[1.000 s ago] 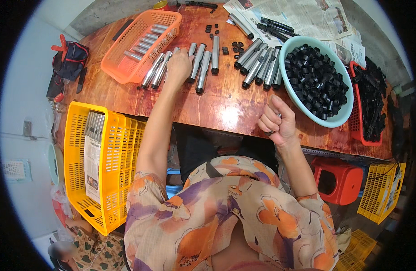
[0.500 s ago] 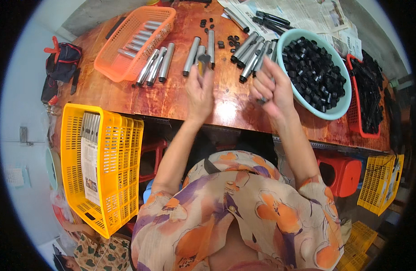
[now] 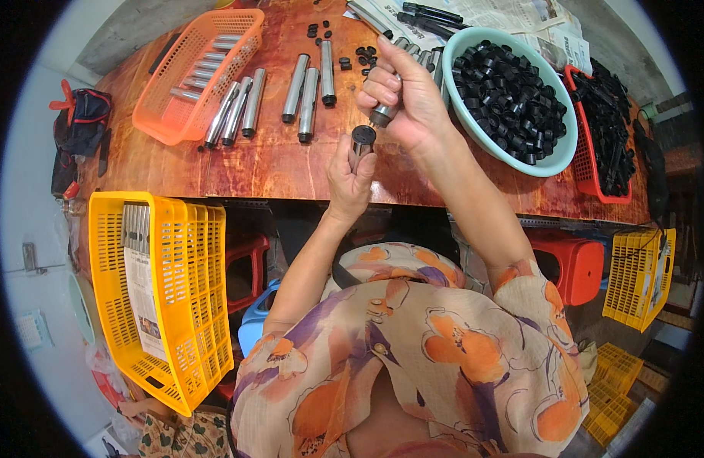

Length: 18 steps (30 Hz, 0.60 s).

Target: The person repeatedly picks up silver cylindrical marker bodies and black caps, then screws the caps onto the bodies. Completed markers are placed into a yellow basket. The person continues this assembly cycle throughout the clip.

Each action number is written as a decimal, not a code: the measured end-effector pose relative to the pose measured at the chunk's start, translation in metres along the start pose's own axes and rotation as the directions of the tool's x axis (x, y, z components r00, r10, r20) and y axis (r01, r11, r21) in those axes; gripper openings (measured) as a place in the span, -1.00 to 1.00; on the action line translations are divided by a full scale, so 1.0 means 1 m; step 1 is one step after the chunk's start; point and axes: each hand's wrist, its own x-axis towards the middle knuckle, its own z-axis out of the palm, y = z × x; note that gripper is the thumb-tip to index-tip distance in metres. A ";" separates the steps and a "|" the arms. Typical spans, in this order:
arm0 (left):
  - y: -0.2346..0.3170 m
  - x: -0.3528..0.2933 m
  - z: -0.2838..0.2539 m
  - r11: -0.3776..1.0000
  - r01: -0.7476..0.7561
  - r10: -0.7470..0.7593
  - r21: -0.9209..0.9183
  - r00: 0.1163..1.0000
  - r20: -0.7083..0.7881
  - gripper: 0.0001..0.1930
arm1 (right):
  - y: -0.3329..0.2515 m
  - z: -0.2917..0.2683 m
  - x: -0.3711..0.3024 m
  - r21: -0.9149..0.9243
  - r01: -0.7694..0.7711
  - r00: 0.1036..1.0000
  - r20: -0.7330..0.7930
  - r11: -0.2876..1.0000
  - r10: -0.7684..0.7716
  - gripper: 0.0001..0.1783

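My left hand [image 3: 350, 183] is closed around a short cylindrical piece with a round black top [image 3: 363, 136]; its lower part is hidden in my fingers. Just above it, my right hand [image 3: 405, 95] grips a silver metal tube [image 3: 382, 114], whose dark lower end points down toward the black top. Whether the two pieces touch is hard to tell. Left of my hands stand several silver tubes with black ends [image 3: 308, 103]. Small black caps [image 3: 365, 55] lie scattered beyond my right hand, and more tubes [image 3: 426, 57] lie partly hidden behind it.
At the right are a light-blue basin [image 3: 569, 145] of black rings and a red basket [image 3: 585, 145] of black parts. An orange basket [image 3: 150, 126] with silver tubes sits at the left. Yellow crates [image 3: 207, 282] and a red stool [image 3: 569, 267] stand below the wooden table [image 3: 245, 179].
My right hand has moved left, close to my left hand, and a silver tube now shows in its grip. The whole view has shifted slightly.
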 end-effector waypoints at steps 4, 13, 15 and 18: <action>0.002 0.000 0.001 1.000 0.004 -0.004 -0.015 1.000 0.010 -0.57 | 0.004 0.009 -0.002 0.029 -0.032 0.996 -0.085 0.999 0.034 -0.57; 0.002 0.000 0.000 0.998 -0.024 0.023 0.061 1.000 0.017 -0.52 | 0.007 0.000 0.002 -0.028 -0.015 0.999 -0.037 0.999 0.014 -0.66; 0.002 0.000 0.001 0.999 -0.028 0.028 0.044 1.000 0.004 -0.51 | 0.007 -0.001 0.003 -0.037 -0.010 1.000 -0.024 0.999 0.009 -0.66; 0.003 0.000 0.000 0.999 -0.021 0.020 0.046 1.000 0.015 -0.51 | 0.007 -0.001 0.002 -0.074 -0.010 1.000 0.007 0.997 0.011 -0.66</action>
